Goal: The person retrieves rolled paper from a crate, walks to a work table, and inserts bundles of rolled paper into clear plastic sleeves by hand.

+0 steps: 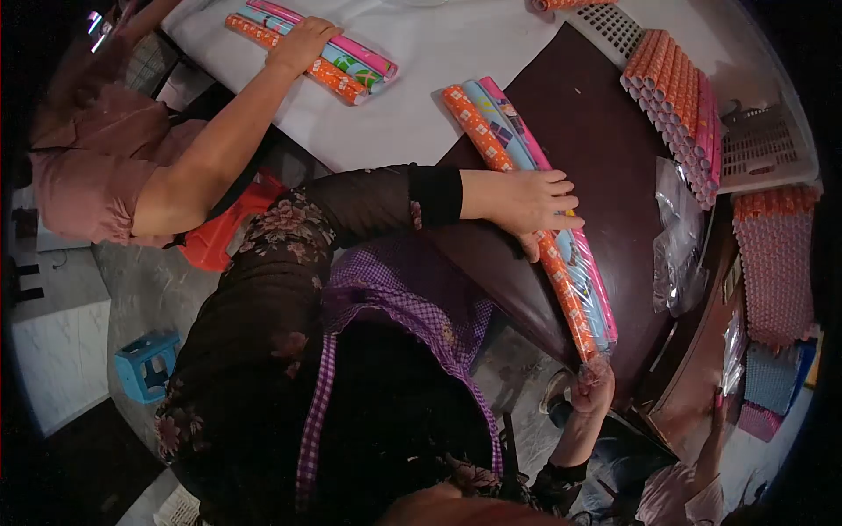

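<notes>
Three wrapping paper rolls [561, 272], orange, light blue and pink, lie side by side on the dark brown tabletop [588, 114]. Clear plastic covers at least their near part. My left hand [531, 203] rests across the middle of the rolls, its fingers stretched and apart over the top. At the near end, my right hand [594, 390] is closed around the bunched end of the clear plastic sleeve [596, 366]; its fingers are partly hidden.
A co-worker's hand [303, 46] lies on another set of rolls [346, 66] on the white sheet [412, 105]. Clear plastic bags [675, 237] lie right. Stacked rolls [671, 92] fill a crate [763, 145]; more rolls [776, 263] stand below. A blue stool [145, 364] is on the floor.
</notes>
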Demonstrator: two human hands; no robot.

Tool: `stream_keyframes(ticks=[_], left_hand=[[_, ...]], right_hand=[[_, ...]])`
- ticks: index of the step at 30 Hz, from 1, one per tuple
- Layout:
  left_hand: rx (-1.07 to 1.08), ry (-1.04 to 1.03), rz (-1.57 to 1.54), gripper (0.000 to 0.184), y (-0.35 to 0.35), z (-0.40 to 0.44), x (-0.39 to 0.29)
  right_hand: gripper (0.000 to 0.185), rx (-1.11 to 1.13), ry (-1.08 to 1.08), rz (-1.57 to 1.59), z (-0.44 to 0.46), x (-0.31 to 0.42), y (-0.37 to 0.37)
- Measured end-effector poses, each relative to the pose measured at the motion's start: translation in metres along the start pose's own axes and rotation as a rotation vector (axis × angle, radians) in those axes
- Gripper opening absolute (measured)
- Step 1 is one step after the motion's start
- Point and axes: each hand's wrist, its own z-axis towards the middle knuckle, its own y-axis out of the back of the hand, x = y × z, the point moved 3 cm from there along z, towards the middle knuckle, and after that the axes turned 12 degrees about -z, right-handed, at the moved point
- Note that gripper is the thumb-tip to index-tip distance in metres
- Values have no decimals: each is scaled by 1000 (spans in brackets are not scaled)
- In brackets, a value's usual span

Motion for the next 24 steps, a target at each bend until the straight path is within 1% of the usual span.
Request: stream_keyframes(ticks=[2,4,6,7,9,13,15,16,18,19,21,22,24], left_hand=[[3,11,11,89,1,0,-2],[5,18,24,90,0,0,-4],[-44,4,90,92,-1,-1,-5],[-44,4,89,92,-2,-1,-5],[-57,1,95,93,-2,-2,-5],[-18,19,54,93,-2,0,-5],[-100,-20,134,91,-4,-2,-6],[-102,-19,135,91,-5,-3,-6],[-133,-26,138,91,-6,-3,-5],[-135,-25,140,91,-6,-3,-6],[-123,-11,136,90,-7,-4,-6],[-125,-10,137,90,-7,-4,-6],[-92,13,122,90,-7,-5,-6]], right_hand=[[15,36,-4,40,10,-10,11],[12,70,-3,82,8,-11,5],[5,-180,79,-127,0,-8,-1],[5,-181,78,-127,-4,-7,-5],[6,-179,169,-167,-11,-5,-10],[8,-180,212,-163,-12,-2,-8],[11,-283,216,-209,-11,-2,-6],[11,-282,218,-211,-8,-4,-1],[11,-186,279,-269,0,-5,8],[11,-185,281,-270,1,-4,9],[12,-178,188,-167,3,-2,9],[12,-177,190,-169,4,1,9],[15,-88,136,-116,7,5,8]])
